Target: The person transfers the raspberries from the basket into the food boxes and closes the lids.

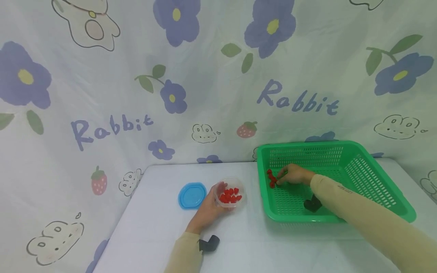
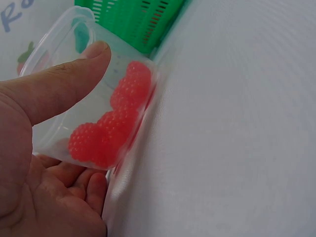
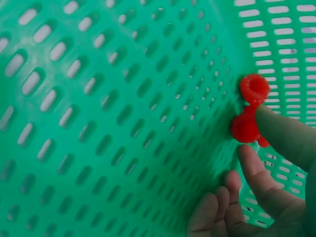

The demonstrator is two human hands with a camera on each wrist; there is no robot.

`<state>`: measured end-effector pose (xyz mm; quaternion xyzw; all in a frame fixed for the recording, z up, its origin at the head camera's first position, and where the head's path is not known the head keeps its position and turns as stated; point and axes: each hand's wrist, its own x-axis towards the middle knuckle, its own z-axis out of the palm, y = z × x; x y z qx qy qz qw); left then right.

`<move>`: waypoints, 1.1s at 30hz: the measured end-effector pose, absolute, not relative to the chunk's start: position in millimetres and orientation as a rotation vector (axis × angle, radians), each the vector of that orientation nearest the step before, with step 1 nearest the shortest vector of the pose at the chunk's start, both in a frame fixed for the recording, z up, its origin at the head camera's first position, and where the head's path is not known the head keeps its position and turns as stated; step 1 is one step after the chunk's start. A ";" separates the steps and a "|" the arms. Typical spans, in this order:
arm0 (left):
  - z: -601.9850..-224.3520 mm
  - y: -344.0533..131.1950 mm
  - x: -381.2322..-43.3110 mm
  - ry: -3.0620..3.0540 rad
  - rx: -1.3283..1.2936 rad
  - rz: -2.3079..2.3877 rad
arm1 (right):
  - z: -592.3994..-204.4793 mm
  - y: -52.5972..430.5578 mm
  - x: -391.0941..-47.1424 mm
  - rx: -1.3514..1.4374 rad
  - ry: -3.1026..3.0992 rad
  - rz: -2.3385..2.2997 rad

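My left hand (image 1: 209,209) holds a clear plastic tub (image 1: 241,191) on the table, thumb along its wall and fingers on the other side. Several red raspberries (image 2: 116,128) lie at the bottom of the tub. Inside the green basket (image 1: 307,218), my right hand (image 1: 295,174) reaches to a small cluster of raspberries (image 1: 270,175) along the left wall. Thumb and index finger pinch one raspberry (image 3: 245,126) there, the thumb partly covering it. Another raspberry (image 3: 255,88), its hollow end showing, sits right beside it. The other right fingers curl loosely near the basket wall.
A blue lid (image 1: 192,196) lies on the white table (image 1: 146,227) left of the tub. The basket stands to the right, its raised slotted walls around the right hand. Behind the table hangs a cloth (image 1: 211,94) printed with flowers and rabbits.
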<state>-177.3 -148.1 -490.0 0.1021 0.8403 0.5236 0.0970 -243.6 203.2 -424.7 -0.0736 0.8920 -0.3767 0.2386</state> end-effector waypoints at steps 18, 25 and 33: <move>-492.1 -149.4 -180.6 2.442 0.328 1.580 | -422.1 202.0 -243.3 -0.316 2.489 -0.958; -491.6 -149.5 -180.5 2.439 0.327 1.584 | -414.5 204.2 -244.2 -0.366 2.461 -1.009; -491.3 -150.5 -180.4 2.440 0.330 1.584 | -407.3 205.6 -243.3 -0.349 2.474 -1.047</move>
